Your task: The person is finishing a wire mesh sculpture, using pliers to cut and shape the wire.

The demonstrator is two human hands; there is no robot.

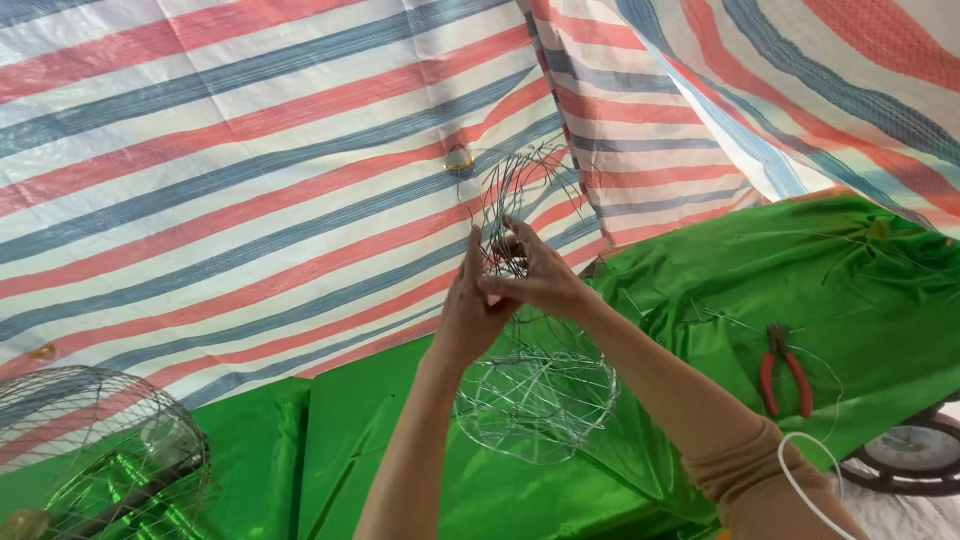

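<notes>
- The thin silver wire frame, a round cage of loose strands, hangs at the centre of the frame, raised above the shiny green cloth on the bench; its upper strands fan out above the fingers.
- The left hand and right hand meet at the gathered wires, each grip pinched narrow on them.
- It looks light, springy and easily bent; loose ends may prick; best held at the bundled neck.
- Red-handled pliers lie at right; a finished wire cage sits at lower left.
</notes>
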